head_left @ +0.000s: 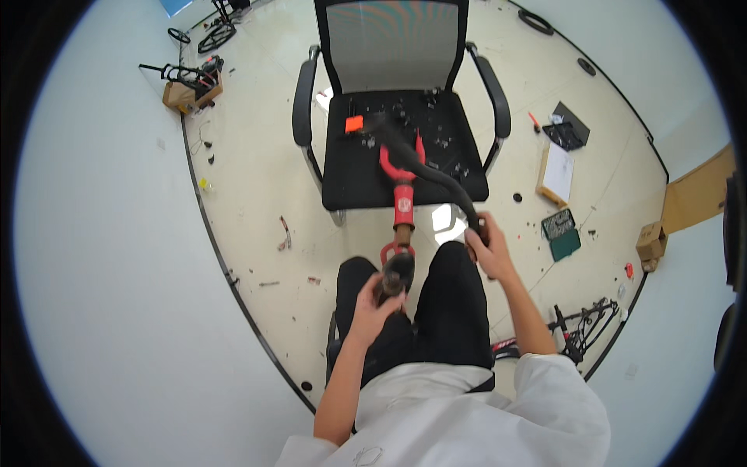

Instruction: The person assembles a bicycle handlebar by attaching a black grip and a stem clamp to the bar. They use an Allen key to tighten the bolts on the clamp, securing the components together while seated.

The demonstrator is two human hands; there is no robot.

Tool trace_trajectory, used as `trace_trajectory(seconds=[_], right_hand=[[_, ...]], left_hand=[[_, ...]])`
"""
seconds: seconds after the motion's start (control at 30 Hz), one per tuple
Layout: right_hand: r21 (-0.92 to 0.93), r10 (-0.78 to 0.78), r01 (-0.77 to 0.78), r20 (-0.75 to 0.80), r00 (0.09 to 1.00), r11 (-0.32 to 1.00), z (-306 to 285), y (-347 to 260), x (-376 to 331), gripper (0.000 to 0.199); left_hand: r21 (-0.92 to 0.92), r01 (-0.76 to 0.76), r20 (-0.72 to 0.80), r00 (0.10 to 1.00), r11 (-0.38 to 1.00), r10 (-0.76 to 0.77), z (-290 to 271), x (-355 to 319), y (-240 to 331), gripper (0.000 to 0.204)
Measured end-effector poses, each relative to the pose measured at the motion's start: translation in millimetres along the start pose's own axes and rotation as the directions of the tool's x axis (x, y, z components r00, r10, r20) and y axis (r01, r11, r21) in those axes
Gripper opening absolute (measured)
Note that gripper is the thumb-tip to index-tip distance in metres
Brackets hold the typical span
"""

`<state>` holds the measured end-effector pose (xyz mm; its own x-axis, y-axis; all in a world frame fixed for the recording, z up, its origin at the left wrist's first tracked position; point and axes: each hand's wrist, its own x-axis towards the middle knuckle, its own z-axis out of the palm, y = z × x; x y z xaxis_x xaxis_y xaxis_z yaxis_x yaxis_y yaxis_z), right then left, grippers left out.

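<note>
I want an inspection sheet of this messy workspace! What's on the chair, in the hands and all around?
Surface: black chair seat, strewn with small bits.
Job's things: red forked piece, reaching over the seat's front edge; black curved bar.
Clutter: orange block on the seat; open green case on the floor.
Hands: left hand gripping a dark piece; right hand gripping the bar's near end.
Cables: none I can tell for sure.
Surroundings: pale walls, cardboard box.

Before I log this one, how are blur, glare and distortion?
Head view throughout: the curved black bar in the right hand smears at its far end, likely motion; bright glare on the floor by the chair; wall edges bow, rim goes black.
</note>
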<state>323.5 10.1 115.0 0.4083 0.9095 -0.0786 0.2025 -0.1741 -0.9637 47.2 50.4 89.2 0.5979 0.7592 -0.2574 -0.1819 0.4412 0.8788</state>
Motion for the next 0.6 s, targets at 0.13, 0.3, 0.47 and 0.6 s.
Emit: trace_trajectory(seconds=[0.13, 0.3, 0.47, 0.6], right_hand=[[0.395, 0.322, -0.317, 0.056, 0.945, 0.862, 37.2, 34.3, -80.1, 0.019], [0.607, 0.423, -0.349, 0.024, 0.906, 0.714, 45.1, 30.8, -113.1, 0.02], [0.454, 0.275, -0.238, -0.015, 0.961, 0.859, 42.0, 18.9, -112.0, 0.021], [0.317, 0.13, -0.14, 0.054, 0.99, 0.938, 52.7, -10.8, -120.2, 0.022]], left_hand=[[-0.072, -0.034, -0.017, 0.999, 0.997, 0.032, 14.0, 1.5, 26.0, 0.043], [0.065, -0.02, 0.052, 0.999, 0.998, 0.016, -8.3, -15.9, 32.4, 0.046], [-0.11, 0.003, 0.176, 0.984, 0.994, 0.017, -16.4, -41.8, 44.4, 0.051], [-0.115, -0.038, 0.194, 0.979, 0.993, 0.06, -18.2, -58.3, 49.0, 0.053]])
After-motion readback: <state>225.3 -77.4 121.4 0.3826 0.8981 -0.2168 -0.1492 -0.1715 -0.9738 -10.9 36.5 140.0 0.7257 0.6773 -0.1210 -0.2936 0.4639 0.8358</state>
